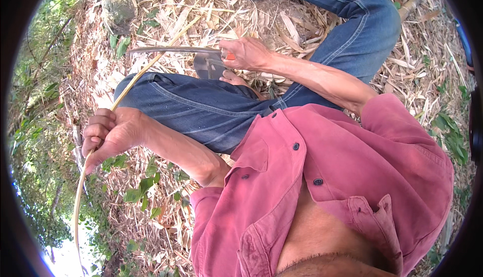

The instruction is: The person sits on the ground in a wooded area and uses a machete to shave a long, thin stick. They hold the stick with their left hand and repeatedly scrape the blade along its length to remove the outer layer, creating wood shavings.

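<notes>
Left hand point(111, 133) at 9 o'clock, fingers curled tight around a thin bamboo strip point(95, 166) that arcs from 7 o'clock up toward 12. Right hand point(246, 53) near 12 o'clock, closed on the handle of a long curved knife point(171, 50), blade pointing toward 10, crossing the strip above the jeans point(201, 106). Dry leaf litter point(412, 71) on the ground

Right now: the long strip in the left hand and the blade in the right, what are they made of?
Strip: pale tan, thin and bowed in a long curve, matt; looks like split bamboo or cane, matching the dry litter on the ground.
Blade: long, dull grey, slightly curved; looks like unpolished steel. An orange bit shows at the right hand; the handle's material is hidden.
</notes>
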Demonstrator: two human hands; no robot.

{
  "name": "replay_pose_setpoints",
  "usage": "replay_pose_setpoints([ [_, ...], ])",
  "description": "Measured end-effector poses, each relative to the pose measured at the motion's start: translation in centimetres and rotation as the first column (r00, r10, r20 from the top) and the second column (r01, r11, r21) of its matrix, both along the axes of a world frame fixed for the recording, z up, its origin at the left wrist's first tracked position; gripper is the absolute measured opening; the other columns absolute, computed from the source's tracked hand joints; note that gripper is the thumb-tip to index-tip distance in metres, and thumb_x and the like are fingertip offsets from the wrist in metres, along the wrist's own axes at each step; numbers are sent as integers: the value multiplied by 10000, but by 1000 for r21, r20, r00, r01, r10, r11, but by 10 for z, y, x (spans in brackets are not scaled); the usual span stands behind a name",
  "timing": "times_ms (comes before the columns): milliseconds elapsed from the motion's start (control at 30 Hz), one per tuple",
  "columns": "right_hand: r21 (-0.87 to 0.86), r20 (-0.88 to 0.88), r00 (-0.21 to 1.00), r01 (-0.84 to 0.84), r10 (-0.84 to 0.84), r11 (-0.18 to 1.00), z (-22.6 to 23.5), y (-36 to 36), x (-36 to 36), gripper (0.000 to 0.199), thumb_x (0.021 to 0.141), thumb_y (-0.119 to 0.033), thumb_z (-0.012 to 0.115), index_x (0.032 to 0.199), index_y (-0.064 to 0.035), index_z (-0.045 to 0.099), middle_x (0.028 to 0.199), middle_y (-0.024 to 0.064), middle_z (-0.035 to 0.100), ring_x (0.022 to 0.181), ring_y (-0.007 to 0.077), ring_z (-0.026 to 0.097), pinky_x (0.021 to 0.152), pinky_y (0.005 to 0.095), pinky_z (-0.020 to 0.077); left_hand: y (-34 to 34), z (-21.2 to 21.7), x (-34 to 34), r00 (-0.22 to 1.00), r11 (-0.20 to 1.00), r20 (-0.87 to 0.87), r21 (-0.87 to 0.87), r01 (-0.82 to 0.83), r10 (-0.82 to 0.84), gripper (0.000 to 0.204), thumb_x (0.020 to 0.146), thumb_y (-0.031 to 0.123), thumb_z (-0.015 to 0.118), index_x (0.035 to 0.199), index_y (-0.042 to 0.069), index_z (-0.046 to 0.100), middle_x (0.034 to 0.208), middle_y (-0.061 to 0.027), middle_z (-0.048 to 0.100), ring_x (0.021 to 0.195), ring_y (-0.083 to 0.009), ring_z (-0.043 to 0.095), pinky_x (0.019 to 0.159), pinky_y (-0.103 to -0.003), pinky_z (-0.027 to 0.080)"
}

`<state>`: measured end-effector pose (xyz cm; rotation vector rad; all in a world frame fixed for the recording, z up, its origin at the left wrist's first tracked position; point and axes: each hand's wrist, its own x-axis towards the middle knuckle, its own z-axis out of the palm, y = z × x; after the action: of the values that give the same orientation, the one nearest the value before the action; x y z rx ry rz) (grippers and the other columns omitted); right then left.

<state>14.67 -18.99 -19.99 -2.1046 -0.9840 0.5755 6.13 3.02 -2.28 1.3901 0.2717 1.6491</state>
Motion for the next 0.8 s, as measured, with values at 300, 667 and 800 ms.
replay_pose_setpoints([
  [300,43,50,998,43,-45,998,-18,-6,-1,253,769,-270,611,911,-95,495,637,98,624,579,301,625,508,398,486,-9,3,9,1000,1000,13,-6,-24,24,571,829,699,338,658,163,237,528,48,172,448,-83,143,403,-233,130],
  [667,-31,23,996,92,-92,995,-24,-5,3,257,759,-254,613,902,-78,491,627,133,598,582,329,616,504,423,482,-7,0,7,1000,1000,4,18,-12,12,570,825,704,320,670,159,260,532,48,180,447,-82,146,399,-233,124],
  [800,100,77,997,-18,10,995,-2,-8,-4,208,786,-217,569,916,-78,485,629,132,603,567,339,608,473,442,473,-2,-2,2,998,998,14,38,-59,59,565,820,706,327,670,165,264,537,49,181,447,-83,148,402,-235,123],
])
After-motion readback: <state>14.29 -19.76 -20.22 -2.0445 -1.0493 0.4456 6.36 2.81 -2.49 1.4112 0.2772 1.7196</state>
